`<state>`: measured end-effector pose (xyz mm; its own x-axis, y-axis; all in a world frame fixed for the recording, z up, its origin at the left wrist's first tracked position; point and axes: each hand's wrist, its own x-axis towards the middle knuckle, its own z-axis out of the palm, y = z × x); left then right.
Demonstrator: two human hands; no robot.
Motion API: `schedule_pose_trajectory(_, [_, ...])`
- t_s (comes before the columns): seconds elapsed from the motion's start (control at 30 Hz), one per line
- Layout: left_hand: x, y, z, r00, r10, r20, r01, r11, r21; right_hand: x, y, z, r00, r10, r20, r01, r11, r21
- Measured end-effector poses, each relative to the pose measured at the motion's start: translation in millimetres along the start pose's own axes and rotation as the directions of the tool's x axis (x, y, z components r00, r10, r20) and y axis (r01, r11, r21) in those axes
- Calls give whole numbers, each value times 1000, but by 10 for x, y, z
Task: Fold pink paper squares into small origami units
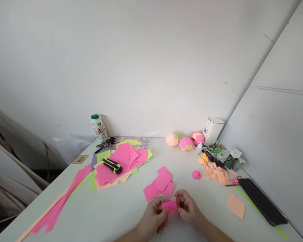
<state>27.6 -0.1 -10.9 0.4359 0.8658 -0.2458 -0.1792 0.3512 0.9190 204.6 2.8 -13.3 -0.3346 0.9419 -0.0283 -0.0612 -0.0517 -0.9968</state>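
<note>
Low in the middle of the head view, a small pink paper piece [170, 205], seemingly folded, is held up over the table. My left hand [151, 216] is closed on its left side, thumb on the front face. At the right edge, the fingers of my right hand [189, 207] are curled and pinch the same paper. Just beyond the hands lies a loose pile of small pink paper sheets [163, 179]. A folded pink paper piece [196, 174] sits farther right, beside a heap of folded peach paper pieces [218, 175].
Three multicoloured paper balls [186, 144] line the wall near a white container [213, 131]. At left, a utility knife [112, 165] rests on larger coloured sheets [125, 156], near paper strips [63, 205] and a bottle [99, 128]. A black pouch [262, 201] and peach sheet [236, 205] lie right.
</note>
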Motion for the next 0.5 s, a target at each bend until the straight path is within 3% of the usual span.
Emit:
schedule_pose_trajectory(0.13, [2,-4,5,1000,3,-7,-3,1000,-18,15,-23,-36,1000,-10,-27,12,997,71])
schedule_pose_trajectory(0.33, [2,-16,37,998,34,47,-37,997,64,-36,-47,-7,997,13,79,-12,1000,-13])
schedule_pose_trajectory(0.5, [5,-15,61,997,53,47,-57,993,106,-23,-10,-12,998,12,60,-12,1000,-2])
